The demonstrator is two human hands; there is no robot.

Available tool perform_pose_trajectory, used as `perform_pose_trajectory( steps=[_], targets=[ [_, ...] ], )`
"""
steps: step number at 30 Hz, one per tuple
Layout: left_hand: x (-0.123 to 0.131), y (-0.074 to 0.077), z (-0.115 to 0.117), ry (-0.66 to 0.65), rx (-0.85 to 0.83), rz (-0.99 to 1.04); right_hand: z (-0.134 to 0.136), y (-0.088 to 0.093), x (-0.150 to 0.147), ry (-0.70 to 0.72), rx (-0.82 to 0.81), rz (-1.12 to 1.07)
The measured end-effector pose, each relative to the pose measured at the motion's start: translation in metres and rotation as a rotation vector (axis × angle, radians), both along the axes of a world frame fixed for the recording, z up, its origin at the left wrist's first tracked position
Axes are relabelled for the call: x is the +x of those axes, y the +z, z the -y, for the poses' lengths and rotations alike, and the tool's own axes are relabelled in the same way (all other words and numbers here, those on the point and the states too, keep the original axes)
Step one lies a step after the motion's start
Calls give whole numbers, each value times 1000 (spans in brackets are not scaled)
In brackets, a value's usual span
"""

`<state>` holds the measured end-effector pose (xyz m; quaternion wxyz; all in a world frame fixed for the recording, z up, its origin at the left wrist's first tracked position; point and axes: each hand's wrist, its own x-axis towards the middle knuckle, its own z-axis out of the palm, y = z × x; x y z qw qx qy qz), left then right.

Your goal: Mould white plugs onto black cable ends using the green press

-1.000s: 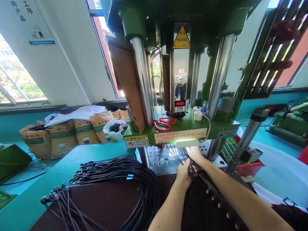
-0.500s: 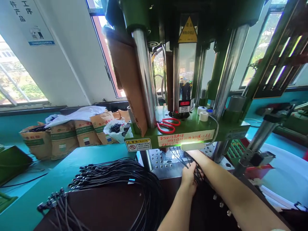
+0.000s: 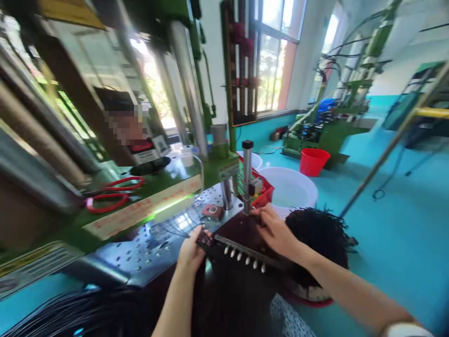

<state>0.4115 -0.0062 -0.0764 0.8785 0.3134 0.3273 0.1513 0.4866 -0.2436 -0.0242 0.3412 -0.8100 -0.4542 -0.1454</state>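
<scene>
My left hand (image 3: pixel 192 248) is closed around a bundle of thin black cables (image 3: pixel 175 229), which run from the fingers onto the perforated metal plate of the press. To the right, my right hand (image 3: pixel 272 230) is by the base of an upright metal post (image 3: pixel 247 175). Its fingers are partly bent and a little apart, with nothing visible in them. Between the two hands lies a dark bar with several light pins (image 3: pixel 245 259) along its edge. A small reddish block (image 3: pixel 212 212) sits on the plate beyond my left hand.
Red-handled scissors (image 3: pixel 108 199) lie on the green press. A pile of black cables (image 3: pixel 87 311) is at lower left. At right are a bristly black mass (image 3: pixel 319 243), a white tub (image 3: pixel 289 185), a red bucket (image 3: pixel 315 161) and a slanting pole (image 3: pixel 382 159).
The view has swung to the right. My right hand has come out from under the press and moved right to the post. My left hand still holds the cables.
</scene>
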Motion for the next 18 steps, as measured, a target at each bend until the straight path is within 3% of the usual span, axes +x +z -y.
perform_pose_trajectory(
  steps=[3,4,7,9,11,13,15,18],
  targets=[
    [2,-7,-4,-23,57,-19,97,-31,24,-606,-72,119],
    [2,-9,-4,-25,65,-24,123,-45,32,-750,-127,144],
    [0,-10,-5,-28,73,-38,172,-80,44,-830,-165,106],
    [-1,-9,-5,-20,75,-54,180,-85,42,-855,-126,107],
    [-2,-7,-3,-20,73,-56,169,-70,35,-842,-2,108],
    [-1,-3,-1,-23,65,-41,138,-45,27,-684,149,0],
    [-1,0,2,-10,54,-21,90,-21,22,-362,178,-272],
    [-1,4,5,8,26,25,-7,-3,23,140,-22,-468]
  ],
)
